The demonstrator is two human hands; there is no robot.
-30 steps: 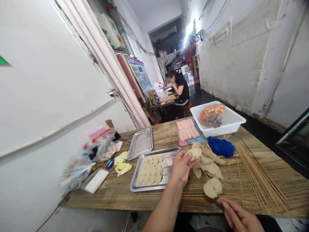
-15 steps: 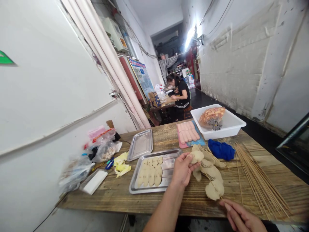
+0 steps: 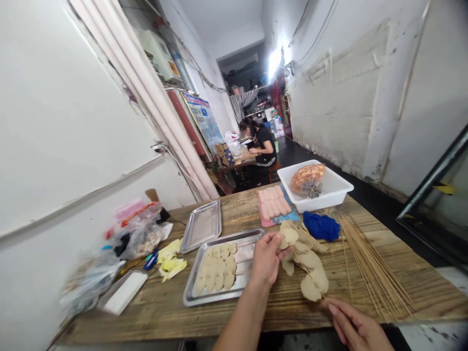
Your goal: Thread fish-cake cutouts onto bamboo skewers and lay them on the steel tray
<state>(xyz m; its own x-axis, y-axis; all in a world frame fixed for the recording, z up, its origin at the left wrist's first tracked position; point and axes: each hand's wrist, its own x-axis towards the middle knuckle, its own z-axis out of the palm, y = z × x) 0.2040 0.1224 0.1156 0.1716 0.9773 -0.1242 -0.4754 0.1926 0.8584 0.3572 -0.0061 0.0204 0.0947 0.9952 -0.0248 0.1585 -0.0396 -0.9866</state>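
Observation:
My left hand [image 3: 266, 258] pinches a pale round dough slice [image 3: 289, 237] at the top of a heap of skewered slices [image 3: 309, 261] on the wooden table [image 3: 234, 312]. At the table's near edge my right hand [image 3: 353, 327] closes on the end of a thin bamboo skewer that carries a slice [image 3: 311, 288]. Just left of my left hand, a steel tray [image 3: 252, 246] holds several flat slices [image 3: 215, 273].
Loose bamboo skewers [image 3: 369, 265] lie at the right, a blue cloth [image 3: 321, 226] beside them. A white tub [image 3: 329, 192] holds finished skewers; pink sausages [image 3: 272, 207] and an empty tray [image 3: 203, 225] sit behind. Plastic bags [image 3: 141, 234] crowd the left. A person [image 3: 261, 146] sits at a far table.
The view has shifted, so everything sits a little further left. Both hands keep their grip; the right hand's skewer slice has drawn closer to the heap.

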